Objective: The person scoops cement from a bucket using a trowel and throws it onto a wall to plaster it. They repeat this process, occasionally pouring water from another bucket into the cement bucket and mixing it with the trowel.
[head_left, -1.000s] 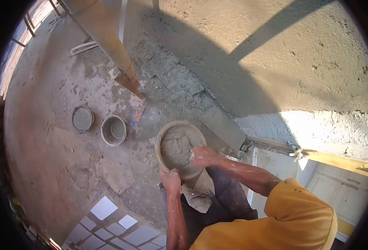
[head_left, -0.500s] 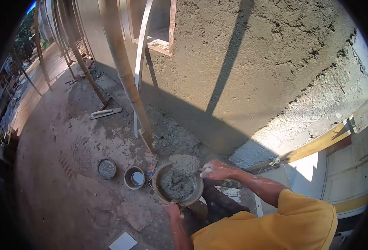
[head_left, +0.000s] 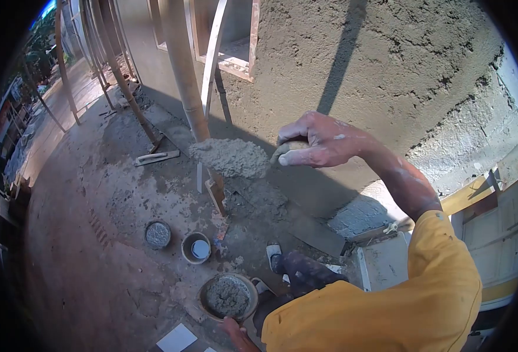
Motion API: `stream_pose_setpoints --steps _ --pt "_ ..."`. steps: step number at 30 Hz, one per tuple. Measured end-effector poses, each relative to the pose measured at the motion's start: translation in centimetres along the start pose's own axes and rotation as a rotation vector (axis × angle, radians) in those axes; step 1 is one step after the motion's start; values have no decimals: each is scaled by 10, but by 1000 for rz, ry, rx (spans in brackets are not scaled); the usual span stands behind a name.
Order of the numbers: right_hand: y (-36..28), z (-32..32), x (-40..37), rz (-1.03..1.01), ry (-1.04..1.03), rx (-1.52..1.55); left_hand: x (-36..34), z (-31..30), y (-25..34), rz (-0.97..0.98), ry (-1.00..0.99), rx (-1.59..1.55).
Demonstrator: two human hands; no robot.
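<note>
A heap of mortar [head_left: 229,157] is hiding the blade of the tool [head_left: 294,145], and the right hand [head_left: 324,142] is covering part of its handle. The left forearm [head_left: 248,345] and the white tiles [head_left: 177,338] are running off the bottom edge, the window frame [head_left: 235,71] off the top. Clutter [head_left: 15,152] at far left is appearing too small to identify.

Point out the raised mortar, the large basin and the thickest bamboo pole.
Raised mortar [head_left: 229,157]: head view, middle of the lump.
Large basin [head_left: 202,299]: head view, rim at picture left.
Bamboo pole [head_left: 190,88]: head view, shaft above the mortar.
</note>
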State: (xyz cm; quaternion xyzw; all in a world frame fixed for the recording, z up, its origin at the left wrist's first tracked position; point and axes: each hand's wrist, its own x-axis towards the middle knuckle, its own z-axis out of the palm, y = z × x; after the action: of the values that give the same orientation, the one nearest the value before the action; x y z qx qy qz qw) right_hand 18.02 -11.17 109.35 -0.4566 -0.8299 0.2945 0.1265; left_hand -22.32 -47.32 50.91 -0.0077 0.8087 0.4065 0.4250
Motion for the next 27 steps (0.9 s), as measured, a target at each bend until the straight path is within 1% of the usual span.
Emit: stream_pose_setpoints --steps 1,3,4,5,6,7,8,9,10,11,12,13,14,15,16,17,18,19,20,21,22,23,25,26,27 --pt "-3 -9 5 53 -44 130 0 -10 0 -66 70 -44" --pt "14 -22 16 112 -112 370 4 -36 -10 -172 151 23" --pt "24 -32 22 136 -145 484 6 -36 -7 -222 190 49" --pt "50 -43 35 107 -152 628 11 -27 -5 -218 180 -19" --pt "93 -54 50 88 -165 781 5 -23 1 -221 176 -77" --pt "147 -83 70 189 -41 701 -8 -30 6 -228 182 -119" --pt "184 -128 92 326 210 360 -24 -31 15 -184 209 -84" --pt "224 -187 107 481 426 -135 -37 -24 31 -132 232 -55" --pt "182 -215 101 441 656 -239 -44 -14 39 -85 253 -41" --pt "135 -276 100 490 506 -52 -33 -12 30 -163 126 -94" --pt "133 -282 99 479 456 -42 -32 -5 24 -187 104 -49" --pt "130 -289 97 468 406 -31 -14 3 18 -139 85 5" --pt "147 -242 103 357 458 -204 4 10 11 -90 69 58" --pt "151 -197 112 229 490 -375 12 19 -6 2 65 95" --pt "142 -158 119 362 237 -408 -90 60 113 -30 83 57" --pt "154 -111 125 305 58 -414 -77 71 103 14 -16 -28" --pt "160 -56 122 191 -69 -561 -77 85 101 40 -34 -84" --pt "157 1 113 153 -142 -475 -76 100 99 65 -54 -140" --pt "164 51 109 57 -279 -469 -90 112 125 36 -68 -43" --pt "144 92 102 52 -421 -546 -105 125 153 9 -84 56" --pt "141 131 94 -21 -449 -588 -119 137 181 -16 -103 154" --pt "150 171 85 -85 -456 -635 -80 156 123 158 -89 119" --pt "167 245 70 -105 -362 -662 -103 177 149 192 -173 129" --pt "185 285 63 -130 -357 -637 -115 185 158 225 -204 73" --pt "195 319 59 -85 -474 -566 -125 194 169 263 -237 10"
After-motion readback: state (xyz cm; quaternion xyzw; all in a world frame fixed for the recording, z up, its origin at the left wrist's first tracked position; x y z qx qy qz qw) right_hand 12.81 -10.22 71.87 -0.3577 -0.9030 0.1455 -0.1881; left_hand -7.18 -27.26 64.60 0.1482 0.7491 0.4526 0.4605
